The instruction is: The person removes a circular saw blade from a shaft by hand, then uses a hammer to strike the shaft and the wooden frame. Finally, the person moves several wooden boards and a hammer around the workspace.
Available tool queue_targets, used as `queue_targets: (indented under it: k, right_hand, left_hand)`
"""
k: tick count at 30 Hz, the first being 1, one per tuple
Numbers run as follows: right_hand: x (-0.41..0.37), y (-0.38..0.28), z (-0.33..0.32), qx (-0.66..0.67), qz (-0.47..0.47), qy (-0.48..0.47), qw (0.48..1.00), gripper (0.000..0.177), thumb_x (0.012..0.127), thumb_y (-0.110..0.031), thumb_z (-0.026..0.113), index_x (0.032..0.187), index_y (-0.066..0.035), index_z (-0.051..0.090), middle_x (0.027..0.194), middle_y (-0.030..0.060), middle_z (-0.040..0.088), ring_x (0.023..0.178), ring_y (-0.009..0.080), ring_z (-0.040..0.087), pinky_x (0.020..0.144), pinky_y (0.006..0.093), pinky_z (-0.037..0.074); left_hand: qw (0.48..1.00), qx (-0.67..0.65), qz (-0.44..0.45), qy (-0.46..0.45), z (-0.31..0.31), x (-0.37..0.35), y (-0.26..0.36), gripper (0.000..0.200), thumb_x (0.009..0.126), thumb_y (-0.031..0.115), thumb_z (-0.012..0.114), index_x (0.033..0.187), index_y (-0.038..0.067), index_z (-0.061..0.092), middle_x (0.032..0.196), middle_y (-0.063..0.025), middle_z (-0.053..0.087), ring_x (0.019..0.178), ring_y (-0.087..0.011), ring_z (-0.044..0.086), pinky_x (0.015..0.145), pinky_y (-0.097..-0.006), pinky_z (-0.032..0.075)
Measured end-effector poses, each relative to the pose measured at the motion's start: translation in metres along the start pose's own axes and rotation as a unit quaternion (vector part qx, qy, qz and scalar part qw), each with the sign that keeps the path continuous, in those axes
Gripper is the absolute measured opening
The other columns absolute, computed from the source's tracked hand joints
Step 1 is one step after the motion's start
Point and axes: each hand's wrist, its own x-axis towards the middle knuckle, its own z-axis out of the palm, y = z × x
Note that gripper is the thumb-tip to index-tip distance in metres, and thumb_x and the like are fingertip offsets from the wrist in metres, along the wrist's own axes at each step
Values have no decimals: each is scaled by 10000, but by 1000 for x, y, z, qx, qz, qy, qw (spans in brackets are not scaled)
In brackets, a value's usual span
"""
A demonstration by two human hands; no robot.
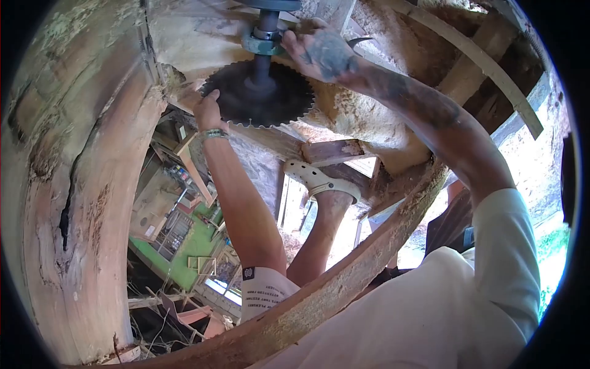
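Note:
A dark, toothed circular saw blade (267, 101) sits on a metal shaft (263, 67) at the upper middle. My left hand (210, 112) is at the blade's left rim, its thumb up against the teeth and its other fingers mostly hidden. Above the blade, a greenish bearing collar (261, 43) surrounds the shaft. Close beside that collar is my right hand (322, 52), its fingers curled, and what they hold is hidden. A dark curved tip (359, 42) shows just past the right hand.
A thick cracked timber post (80, 203) stands at left. A sawdust-covered beam (344, 264) crosses in front of my body. My foot in a pale clog (319, 181) rests below the blade. Sawdust (350, 114) coats the wood. Through a gap shows a green floor (178, 261) lower down.

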Motion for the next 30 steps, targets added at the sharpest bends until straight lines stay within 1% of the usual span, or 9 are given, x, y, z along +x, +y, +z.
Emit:
queue_targets:
  k: [3, 6, 12, 15, 18, 21, 24, 28, 30]
  right_hand:
    - [-19, -6, -28, 40, 54, -98, 993, 272, 1013, -194, 363, 1101, -40, 569, 733, 132, 669, 656, 346, 658, 931, 480, 467]
    - [-18, -6, -9, 100, 52, 74, 991, 217, 985, -178, 423, 1045, -57, 593, 639, 122, 650, 677, 346, 680, 886, 461, 490]
    - [6, -10, 15, -74, -35, 65, 994, 272, 926, -195, 491, 1067, 10, 600, 732, 128, 645, 631, 320, 659, 744, 456, 510]
    - [11, -18, 16, 7, 47, 47, 998, 282, 895, -188, 524, 1054, 30, 607, 704, 103, 623, 623, 302, 653, 693, 435, 497]
    - [18, -26, 8, 1, 40, 65, 997, 255, 904, -193, 525, 1028, 10, 617, 682, 92, 623, 623, 286, 654, 678, 427, 488]
    - [22, -23, 8, 54, 71, 4, 996, 250, 911, -187, 517, 1035, 12, 603, 643, 69, 612, 615, 276, 651, 688, 421, 487]
    - [13, -1, 15, -83, -91, 62, 990, 261, 913, -169, 509, 1067, 33, 570, 613, 53, 601, 596, 285, 640, 703, 419, 488]
    - [14, 1, 16, -63, -84, 9, 994, 294, 895, -135, 527, 1110, 64, 523, 621, 74, 601, 563, 297, 617, 732, 418, 495]
    - [11, 14, 26, -101, -138, 79, 982, 324, 875, -115, 551, 1135, 75, 511, 622, 77, 599, 571, 295, 623, 730, 424, 503]
  left_hand:
    - [1000, -15, -13, -7, -1, 2, -3, 419, 886, 247, 694, 1244, 37, 636, 1157, -102, 689, 946, -285, 672, 721, -481, 514]
    - [998, 6, -61, -13, -1, -4, 12, 398, 882, 238, 696, 1246, 87, 636, 1217, -69, 667, 1000, -268, 652, 738, -491, 483]
    - [998, 9, -60, -13, -4, 13, 5, 402, 892, 252, 674, 1263, 102, 629, 1296, -66, 616, 1021, -254, 623, 741, -490, 458]
    - [998, 26, -57, 12, 1, -4, 12, 404, 899, 266, 663, 1262, 94, 628, 1285, -82, 612, 990, -261, 624, 709, -459, 475]
    - [997, 38, -70, 24, 6, -19, 18, 410, 901, 280, 658, 1261, 86, 626, 1266, -87, 621, 990, -275, 622, 684, -454, 484]
    - [996, 48, -81, -7, 0, -1, 10, 416, 897, 288, 664, 1257, 83, 627, 1231, -86, 639, 1015, -283, 612, 666, -479, 482]
    - [994, 60, -92, -18, -4, 16, 11, 431, 885, 297, 682, 1252, 76, 629, 1186, -73, 661, 1026, -277, 608, 695, -506, 474]
    - [992, 18, -86, -90, -9, 17, 13, 484, 873, 296, 702, 1297, 87, 599, 1266, -57, 629, 1113, -283, 572, 817, -535, 441]
    - [991, 54, -98, -69, -8, 18, 19, 527, 866, 295, 710, 1338, 111, 565, 1340, -51, 581, 1185, -291, 522, 867, -545, 409]
